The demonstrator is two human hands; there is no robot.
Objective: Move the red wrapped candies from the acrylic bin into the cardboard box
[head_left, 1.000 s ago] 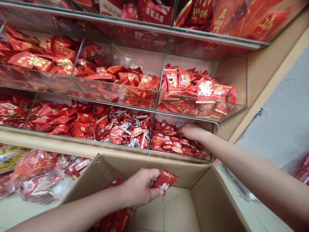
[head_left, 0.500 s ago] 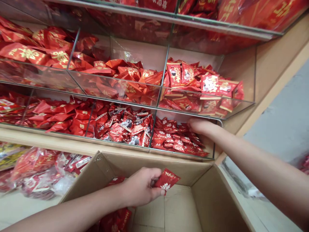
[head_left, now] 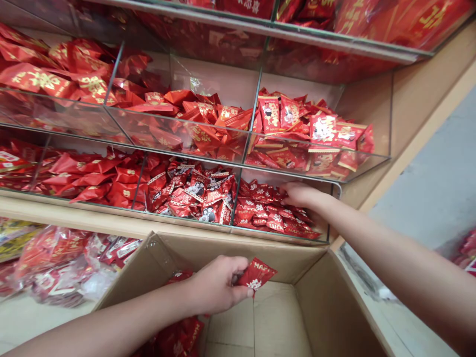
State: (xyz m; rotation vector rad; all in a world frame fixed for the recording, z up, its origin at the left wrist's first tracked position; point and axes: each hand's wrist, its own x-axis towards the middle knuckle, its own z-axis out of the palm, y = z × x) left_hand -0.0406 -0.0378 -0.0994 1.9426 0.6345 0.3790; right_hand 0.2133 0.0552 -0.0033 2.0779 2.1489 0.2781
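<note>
My left hand (head_left: 217,285) is closed on a small red candy packet (head_left: 257,275) with white lettering, held over an open cardboard box (head_left: 320,302). My right hand (head_left: 299,194) reaches into the lower right glass bin (head_left: 327,184) and rests palm down on a heap of the same red packets (head_left: 266,213). Its fingers lie curled on the packets; whether they grip any is hidden. More red packets (head_left: 182,334) lie in the box's left corner.
Glass-divided shelves hold several bins of red wrapped sweets: orange-red packets (head_left: 197,121) in the middle, picture packets (head_left: 316,131) at upper right, photo-printed ones (head_left: 193,191) lower centre. Clear bags of sweets (head_left: 59,263) lie at lower left. A wooden shelf frame (head_left: 420,114) and grey floor (head_left: 439,183) are on the right.
My right hand slid to the right inside the lower bin, then back left over the packets. The left hand stays put with its packet. The view tilted up slightly.
</note>
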